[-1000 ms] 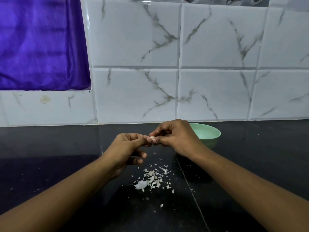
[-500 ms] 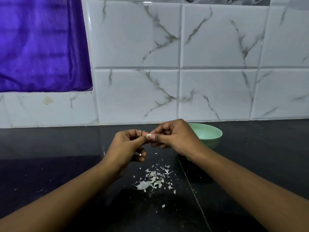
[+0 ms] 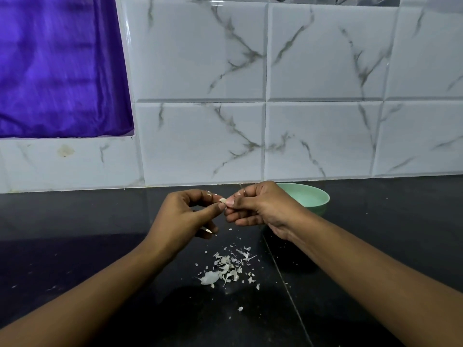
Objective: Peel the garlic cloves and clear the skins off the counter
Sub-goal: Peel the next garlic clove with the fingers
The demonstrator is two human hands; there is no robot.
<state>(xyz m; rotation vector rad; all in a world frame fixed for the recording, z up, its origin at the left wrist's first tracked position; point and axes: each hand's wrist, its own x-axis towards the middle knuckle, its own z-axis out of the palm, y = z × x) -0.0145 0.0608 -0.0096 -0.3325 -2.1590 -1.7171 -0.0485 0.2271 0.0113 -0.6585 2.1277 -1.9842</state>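
above the black worktop [image 3: 75, 234], mid-frame: both hands raised off the surface, meeting fingertip to fingertip. garlic clove [image 3: 223, 201] sits between them, small and pale, only its top showing.

left hand [image 3: 185, 216]: thumb and forefinger curled in, pinching the clove from its 9 o'clock side; other fingers folded under the palm. right hand [image 3: 260, 206]: thumb and forefinger pinching the same clove from its 3 o'clock side, thumbnail against it; remaining fingers curled below. neither hand touches the worktop. pale sliver [image 3: 208, 230] shows at the lower fingers of my left hand; cannot tell whether it is skin or nail.

skins [image 3: 225, 267]: loose heap of white flakes on the worktop at 6 o'clock from the clove, well below the hands, between my two forearms. largest piece lies at the 7 o'clock edge of the heap. stray crumbs scatter out towards 5 o'clock, and a few lie towards 12 o'clock, nearer the hands.

green bowl [image 3: 310, 196]: on the worktop at 3 o'clock from the clove, partly hidden behind my right hand, close to the wall. cannot tell what is in it.

white marbled tile wall [image 3: 200, 141] runs across 12 o'clock. purple cloth [image 3: 57, 71] hangs at 10 o'clock, covering the upper left of the wall.
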